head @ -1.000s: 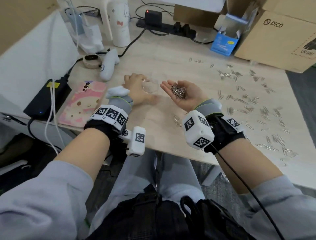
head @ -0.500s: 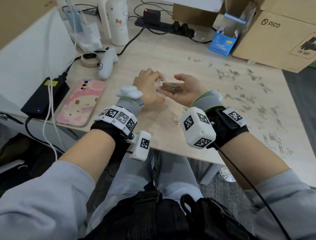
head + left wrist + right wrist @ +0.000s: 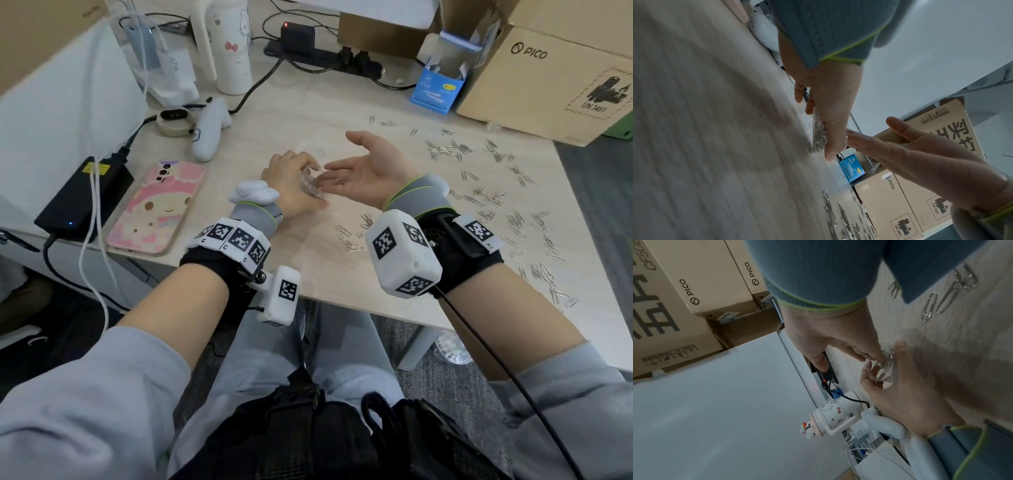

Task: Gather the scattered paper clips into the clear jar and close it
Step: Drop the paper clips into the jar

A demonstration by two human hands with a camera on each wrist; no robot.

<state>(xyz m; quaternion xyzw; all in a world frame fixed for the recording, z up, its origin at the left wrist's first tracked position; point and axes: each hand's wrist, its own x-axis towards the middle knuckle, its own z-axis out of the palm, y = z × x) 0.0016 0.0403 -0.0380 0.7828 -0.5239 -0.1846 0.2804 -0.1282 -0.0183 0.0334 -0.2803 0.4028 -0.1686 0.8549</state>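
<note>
My left hand [image 3: 289, 183] grips the small clear jar [image 3: 312, 180] on the table, tilted toward the right. Silver paper clips lie inside the jar [image 3: 819, 134]. My right hand [image 3: 364, 168] is open, palm up and empty, its straight fingertips at the jar's mouth [image 3: 880, 368]. Many loose paper clips [image 3: 479, 200] are scattered over the right half of the table, and a few clips [image 3: 349, 236] lie just in front of my right wrist. I see no lid clearly.
A pink phone [image 3: 159, 205], a black power brick [image 3: 85, 195] and a white controller [image 3: 210, 128] lie left of the hands. At the back stand a white bottle [image 3: 231, 44], a power strip [image 3: 325, 56], a blue clip box [image 3: 436, 89] and cardboard boxes [image 3: 548, 82].
My right hand carried a handful of clips from mid-table to the jar and tipped them in; its palm is now empty. The left hand kept hold of the jar.
</note>
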